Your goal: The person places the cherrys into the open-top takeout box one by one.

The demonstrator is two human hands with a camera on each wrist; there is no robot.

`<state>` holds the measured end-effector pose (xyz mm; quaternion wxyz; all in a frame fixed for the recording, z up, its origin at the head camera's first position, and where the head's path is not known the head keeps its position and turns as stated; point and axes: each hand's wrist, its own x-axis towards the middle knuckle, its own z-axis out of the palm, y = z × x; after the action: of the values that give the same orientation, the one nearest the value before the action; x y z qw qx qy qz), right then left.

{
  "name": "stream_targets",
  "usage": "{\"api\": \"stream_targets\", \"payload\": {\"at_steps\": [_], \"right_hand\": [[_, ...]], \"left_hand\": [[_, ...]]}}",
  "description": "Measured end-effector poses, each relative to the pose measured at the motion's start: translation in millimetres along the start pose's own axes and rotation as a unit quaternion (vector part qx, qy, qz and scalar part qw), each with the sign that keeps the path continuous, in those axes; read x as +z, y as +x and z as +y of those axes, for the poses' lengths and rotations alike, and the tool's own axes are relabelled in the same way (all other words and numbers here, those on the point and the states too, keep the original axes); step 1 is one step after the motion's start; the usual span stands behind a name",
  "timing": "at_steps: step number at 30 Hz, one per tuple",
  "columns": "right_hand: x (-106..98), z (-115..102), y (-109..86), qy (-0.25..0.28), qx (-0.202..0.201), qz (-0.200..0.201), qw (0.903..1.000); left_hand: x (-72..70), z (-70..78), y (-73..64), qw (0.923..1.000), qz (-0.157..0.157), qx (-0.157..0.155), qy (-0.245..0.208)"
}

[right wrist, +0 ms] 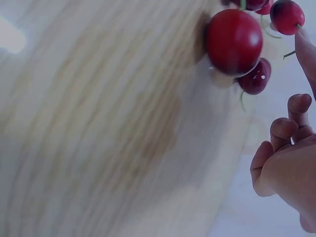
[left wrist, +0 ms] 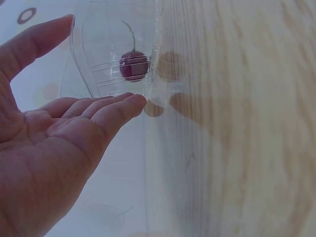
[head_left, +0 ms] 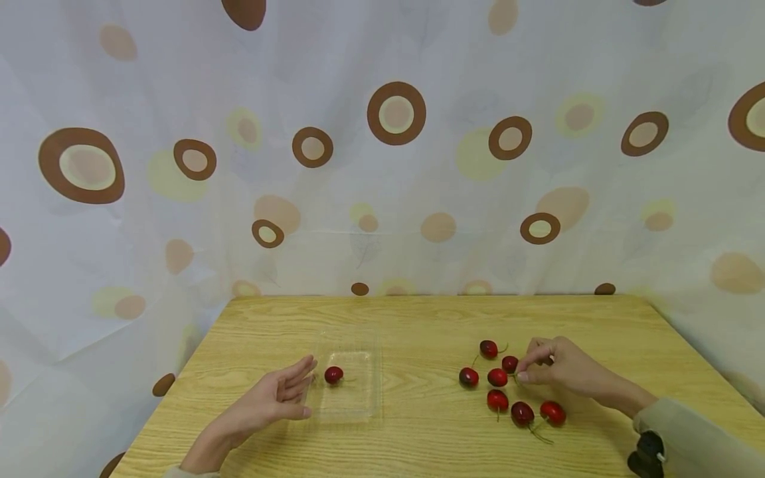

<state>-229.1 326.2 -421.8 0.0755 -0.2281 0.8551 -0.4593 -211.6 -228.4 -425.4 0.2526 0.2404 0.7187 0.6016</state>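
Note:
A clear plastic box stands on the table with one dark red cherry inside, stem attached. My left hand is at its left side, fingers extended and thumb apart. In the left wrist view the thumb is right at the box rim and the fingertips are close against its wall. On the right, my right hand pinches a cherry's thin stem between thumb and index finger, among several loose red cherries. The right wrist view shows that cherry by the thumb tip, its stem passing behind the thumb.
The wooden table ends at the back against a pale curtain patterned with brown and beige ovals. Two cherries with stems, one dark and one bright red, lie nearer the front, below the right hand.

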Motion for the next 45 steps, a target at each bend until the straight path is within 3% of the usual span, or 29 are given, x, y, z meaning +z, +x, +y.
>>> {"api": "stream_targets", "payload": {"at_steps": [20,33,45], "right_hand": [[27.0,-33.3,42.4,0.016,-0.013,0.039,0.9991],[63.7,-55.4,76.8,0.020,-0.023,0.047,0.9985],[103.2,-80.3,112.0,0.063,-0.046,0.026,0.9966]], "left_hand": [[-2.1,-2.6,-1.4,1.0000,0.004,-0.004,-0.002],[-2.9,-4.1,-1.1,1.0000,0.002,-0.006,-0.001],[-2.3,-2.6,0.9,1.0000,0.003,-0.005,-0.001]]}}
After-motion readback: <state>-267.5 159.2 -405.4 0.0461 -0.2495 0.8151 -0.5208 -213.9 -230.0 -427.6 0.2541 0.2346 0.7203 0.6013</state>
